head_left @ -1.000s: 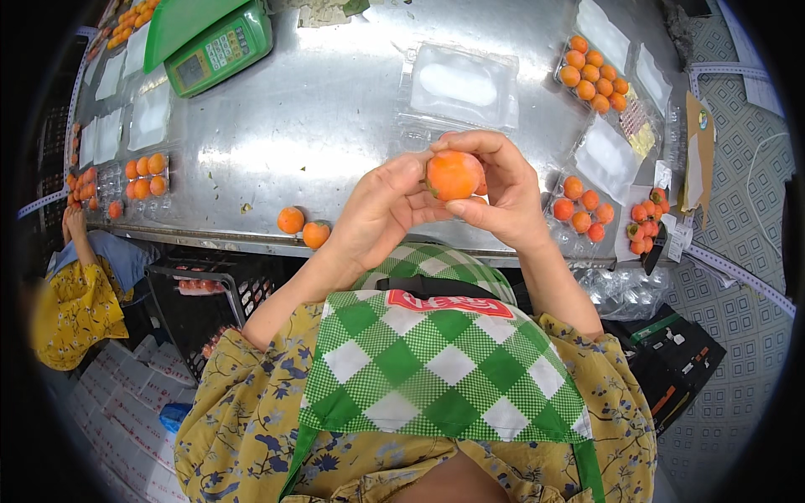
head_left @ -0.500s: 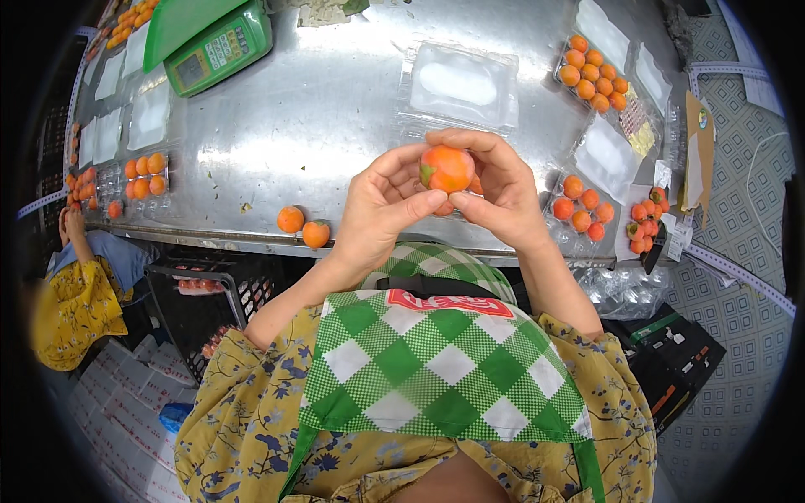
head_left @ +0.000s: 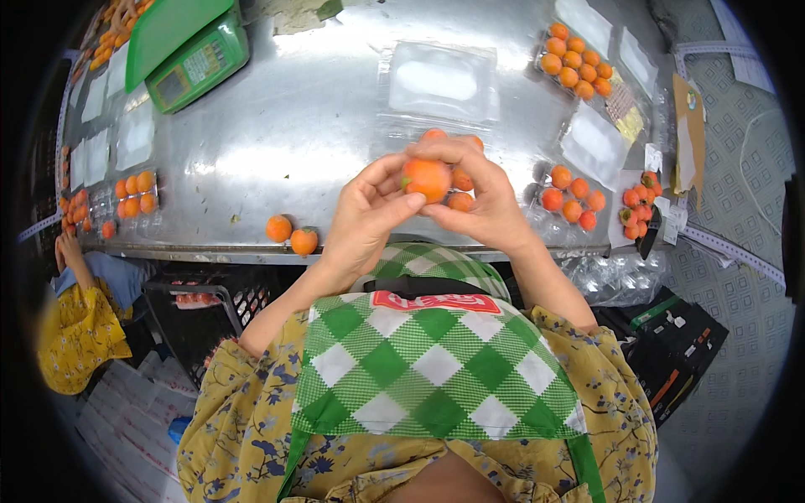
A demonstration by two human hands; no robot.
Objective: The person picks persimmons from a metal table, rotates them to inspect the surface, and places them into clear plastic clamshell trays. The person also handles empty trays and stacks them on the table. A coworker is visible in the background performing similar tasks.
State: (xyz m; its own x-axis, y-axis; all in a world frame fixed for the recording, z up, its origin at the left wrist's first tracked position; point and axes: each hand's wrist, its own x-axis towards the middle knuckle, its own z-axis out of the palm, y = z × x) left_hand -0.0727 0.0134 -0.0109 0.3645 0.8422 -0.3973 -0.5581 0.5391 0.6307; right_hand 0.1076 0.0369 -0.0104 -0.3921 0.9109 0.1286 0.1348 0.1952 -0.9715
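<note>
one fruit (head_left: pixel 428 180) is held above the near edge of the bench (head_left: pixel 277 126), between the wearer's hands. the left hand (head_left: pixel 362 210) pinches it from the left, thumb in front and fingers behind; the grip of the right hand (head_left: pixel 493 194) closes on it from the right, index finger over the top and thumb below. compared with half a second earlier, the fruit is turned, its green leaf now at the left margin; the whole view has shifted, so that the scale (head_left: pixel 201 67) and the loose pair (head_left: pixel 304 241) lie farther left; and more of the lower fruits (head_left: pixel 459 201) shows behind and between the hands. the lower fruits are partly covered by the hands, and whatever supports them cannot be made out. the fingertips behind the held fruit are likewise hidden. the scale is cut off by the upper edge, and the co-worker (head_left: pixel 84 335) at far left is partly lost in the dark rim.
</note>
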